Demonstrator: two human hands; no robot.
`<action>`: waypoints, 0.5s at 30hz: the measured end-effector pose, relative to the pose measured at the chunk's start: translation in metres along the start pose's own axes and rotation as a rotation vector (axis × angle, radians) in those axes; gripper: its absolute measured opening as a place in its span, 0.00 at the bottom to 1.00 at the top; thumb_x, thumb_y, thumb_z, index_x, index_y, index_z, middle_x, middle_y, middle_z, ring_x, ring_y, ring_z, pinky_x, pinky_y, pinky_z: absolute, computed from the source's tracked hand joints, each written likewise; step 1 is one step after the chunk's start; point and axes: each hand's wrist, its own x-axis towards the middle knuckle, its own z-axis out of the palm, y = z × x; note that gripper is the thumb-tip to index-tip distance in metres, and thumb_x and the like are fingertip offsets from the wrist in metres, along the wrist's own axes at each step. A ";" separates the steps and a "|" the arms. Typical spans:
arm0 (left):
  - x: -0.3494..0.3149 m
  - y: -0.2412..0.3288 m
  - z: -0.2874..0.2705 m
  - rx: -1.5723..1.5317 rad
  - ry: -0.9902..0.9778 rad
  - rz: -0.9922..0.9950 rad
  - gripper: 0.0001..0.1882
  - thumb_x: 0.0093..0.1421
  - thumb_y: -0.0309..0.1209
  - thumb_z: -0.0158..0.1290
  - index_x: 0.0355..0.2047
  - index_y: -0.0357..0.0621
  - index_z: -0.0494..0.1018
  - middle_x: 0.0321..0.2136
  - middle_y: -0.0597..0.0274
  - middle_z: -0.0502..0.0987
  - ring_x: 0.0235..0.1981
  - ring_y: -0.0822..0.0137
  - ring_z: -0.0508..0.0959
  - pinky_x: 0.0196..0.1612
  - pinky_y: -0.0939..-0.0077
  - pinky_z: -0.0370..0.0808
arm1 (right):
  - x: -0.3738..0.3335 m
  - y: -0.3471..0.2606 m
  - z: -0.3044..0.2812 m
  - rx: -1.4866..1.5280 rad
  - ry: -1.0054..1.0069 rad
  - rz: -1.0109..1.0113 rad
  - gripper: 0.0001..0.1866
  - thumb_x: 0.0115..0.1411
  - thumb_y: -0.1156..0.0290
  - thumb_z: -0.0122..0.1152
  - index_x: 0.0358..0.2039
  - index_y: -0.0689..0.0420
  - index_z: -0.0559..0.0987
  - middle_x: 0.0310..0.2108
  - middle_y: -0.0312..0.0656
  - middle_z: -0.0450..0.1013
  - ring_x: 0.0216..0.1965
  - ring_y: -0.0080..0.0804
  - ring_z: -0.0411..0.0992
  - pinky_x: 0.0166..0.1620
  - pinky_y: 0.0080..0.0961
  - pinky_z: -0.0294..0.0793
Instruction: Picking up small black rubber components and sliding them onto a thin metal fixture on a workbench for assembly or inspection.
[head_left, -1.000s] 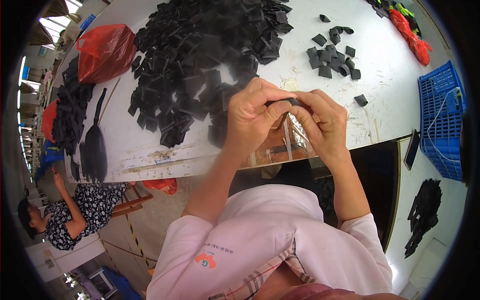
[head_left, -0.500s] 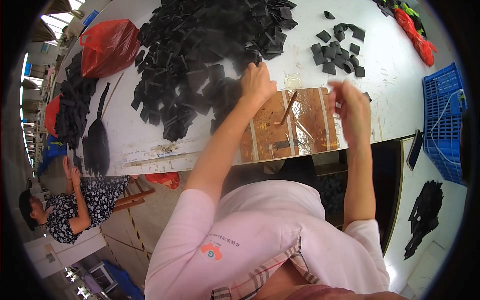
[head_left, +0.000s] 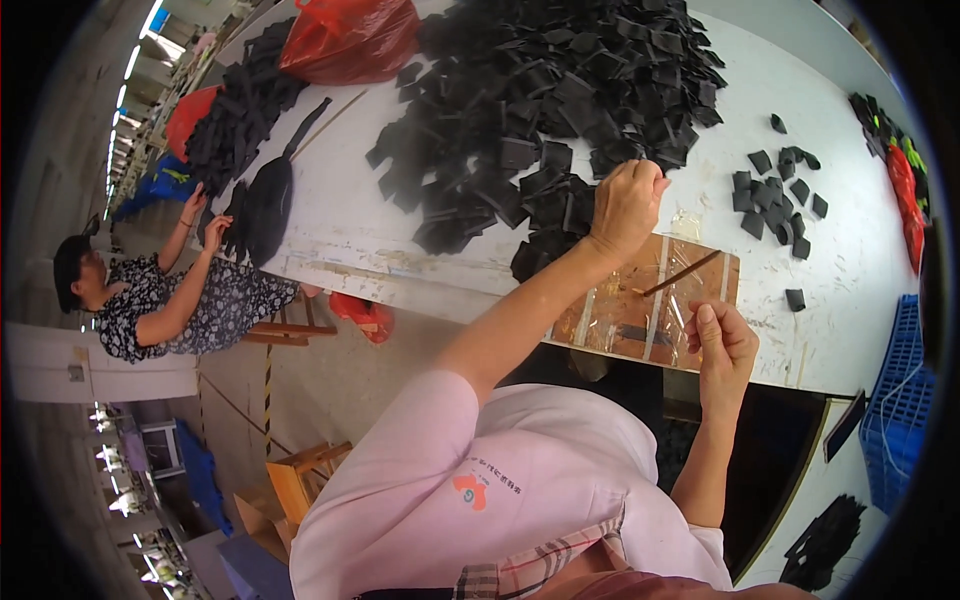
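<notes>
My left hand (head_left: 630, 205) reaches to the near right edge of a large heap of black fabric pieces (head_left: 560, 85), its bent fingertips closed on a black piece there. Under that wrist lies a brown board (head_left: 610, 325) with clear tape and pale strips across it. From the board a dark brown stick (head_left: 683, 273) rises at a slant. Over the board's near right corner is my right hand (head_left: 722, 340), thumb pressed to curled fingers; what they hold, if anything, is hidden. Beyond it, a small group of black fabric loops (head_left: 775, 205) sits at right, with one loose piece (head_left: 795, 300) nearer.
A red plastic bag (head_left: 350, 40) and black strips (head_left: 245, 110) lie at far left. There a person (head_left: 180, 290) in a patterned dress handles a black bundle (head_left: 268, 210). At right stand a blue crate (head_left: 895, 400) and another red bag (head_left: 905, 205). The white table's front edge runs before me.
The view has swung left, so the table appears farther right. My right hand has come nearer, from beside the board to its near corner, and its fingers have curled. My left hand stays by the heap.
</notes>
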 end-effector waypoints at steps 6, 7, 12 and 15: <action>-0.013 0.041 -0.072 -0.867 -0.259 -0.708 0.03 0.53 0.23 0.49 0.26 0.35 0.68 0.17 0.63 0.72 0.18 0.80 0.72 0.21 0.88 0.69 | 0.000 -0.018 0.027 -0.340 0.056 -0.347 0.06 0.51 0.74 0.58 0.27 0.63 0.74 0.18 0.37 0.66 0.18 0.20 0.63 0.23 0.15 0.63; -0.018 0.046 -0.079 -0.949 -0.319 -0.726 0.03 0.54 0.23 0.49 0.27 0.35 0.69 0.18 0.64 0.72 0.19 0.80 0.72 0.21 0.88 0.69 | 0.002 -0.018 0.033 -0.321 0.082 -0.381 0.07 0.49 0.74 0.60 0.27 0.63 0.74 0.20 0.37 0.66 0.19 0.21 0.64 0.23 0.15 0.63; -0.032 0.064 -0.095 -1.219 -0.420 -0.715 0.01 0.53 0.20 0.49 0.27 0.35 0.70 0.19 0.65 0.73 0.20 0.80 0.71 0.22 0.90 0.68 | 0.002 -0.014 0.039 -0.312 0.089 -0.502 0.08 0.47 0.76 0.61 0.28 0.65 0.74 0.22 0.38 0.67 0.20 0.21 0.64 0.24 0.15 0.63; -0.030 0.076 -0.099 -0.801 -0.340 -0.423 0.02 0.50 0.20 0.50 0.25 0.34 0.69 0.18 0.63 0.72 0.18 0.76 0.72 0.20 0.84 0.68 | -0.003 -0.020 0.040 -0.347 0.122 -0.511 0.05 0.50 0.79 0.57 0.29 0.65 0.75 0.22 0.39 0.67 0.20 0.19 0.63 0.23 0.13 0.61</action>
